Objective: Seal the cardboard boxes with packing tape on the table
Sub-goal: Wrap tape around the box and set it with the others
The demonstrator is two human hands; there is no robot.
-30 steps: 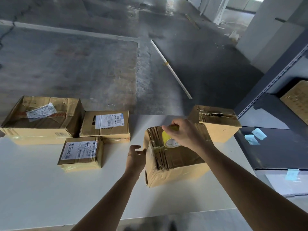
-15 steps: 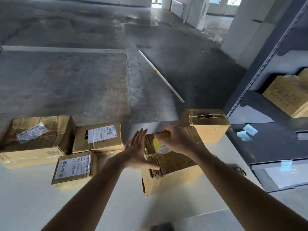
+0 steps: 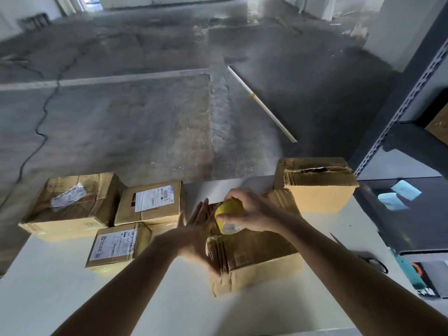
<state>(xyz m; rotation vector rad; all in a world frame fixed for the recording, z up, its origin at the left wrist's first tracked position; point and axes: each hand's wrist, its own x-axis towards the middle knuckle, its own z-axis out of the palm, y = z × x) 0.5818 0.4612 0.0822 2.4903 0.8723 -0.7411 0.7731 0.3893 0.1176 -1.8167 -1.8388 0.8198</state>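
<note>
Box under work (image 3: 261, 248), on the worktop (image 3: 72, 299): sealing judged under way, unfinished. My right grip (image 3: 254, 210) curls round the yellow tape roll (image 3: 229, 209) on its top. My left grip (image 3: 196, 235), fingers straight, presses its left side. Large box (image 3: 70, 202), far labelled box (image 3: 150, 202), near labelled box (image 3: 116, 243): apparently taped. Rear box (image 3: 315, 187): top torn, seemingly unsealed. Seam coverage lost in blur.

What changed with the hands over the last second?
The left hand moved right and flattened against the left side of the middle box. The right hand keeps gripping the yellow tape roll on top of it; the other boxes stayed put.
</note>
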